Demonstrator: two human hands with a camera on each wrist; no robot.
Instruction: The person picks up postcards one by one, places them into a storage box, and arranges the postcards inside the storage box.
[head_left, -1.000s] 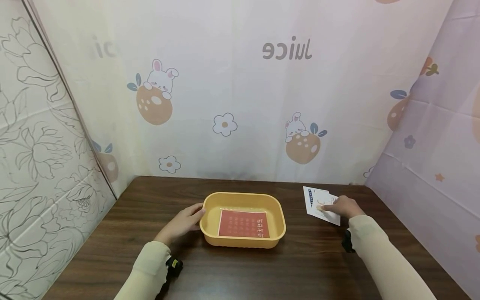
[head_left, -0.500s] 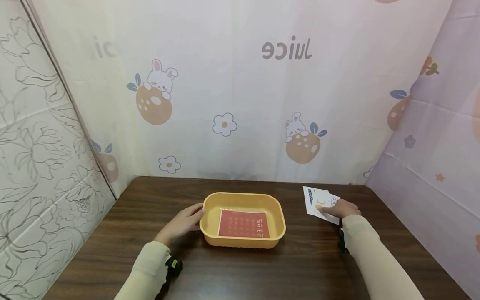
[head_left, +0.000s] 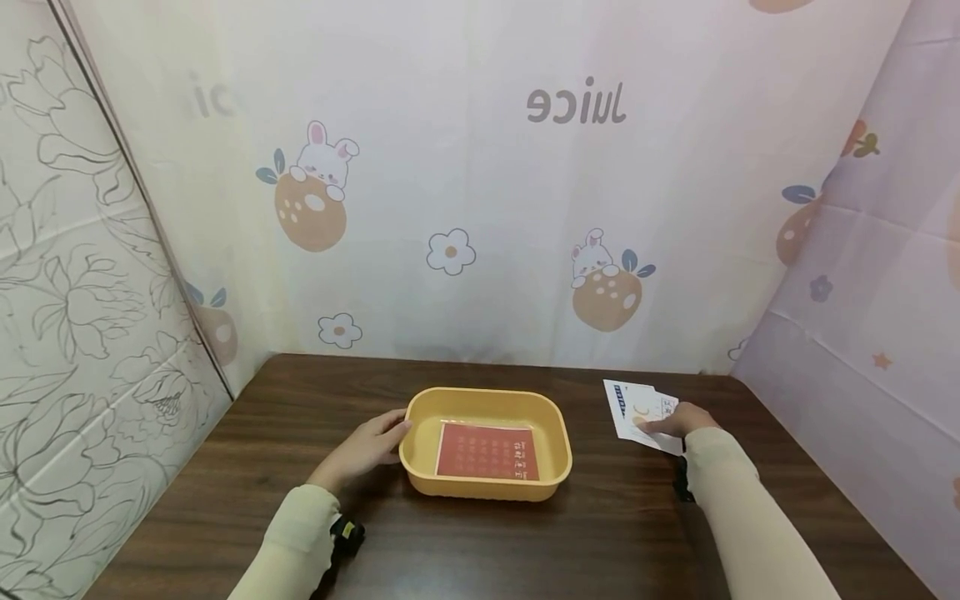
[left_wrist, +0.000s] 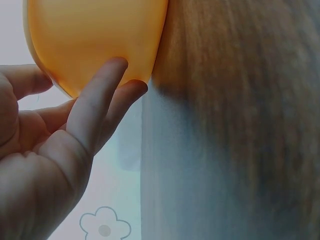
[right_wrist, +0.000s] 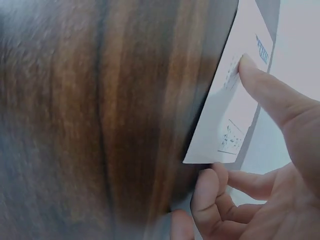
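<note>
My left hand (head_left: 363, 450) holds the left end of a yellow plastic basin (head_left: 487, 487), thumb at the rim and fingers against the outer wall. In the left wrist view, two fingertips (left_wrist: 132, 87) touch the wall (left_wrist: 100, 30). Inside the basin a red card (head_left: 487, 450) with pale lettering lies flat. To the right, my right hand (head_left: 682, 419) pinches the near right part of some overlapping white cards (head_left: 632, 400) with blue print. In the right wrist view, its thumb (right_wrist: 260, 85) presses on the top card (right_wrist: 215, 125), with curled fingers by the lower edge.
Both the basin and the white cards are on a dark wood-grain table (head_left: 480, 550). A printed curtain (head_left: 465, 167) hangs along the table's back edge, and more patterned cloth stands at both sides. Each wrist wears a black device (head_left: 347, 533).
My right hand and forearm have shifted slightly left, and the thumb has slid a little over the white cards, showing more of their print. The left hand and basin stay in place.
</note>
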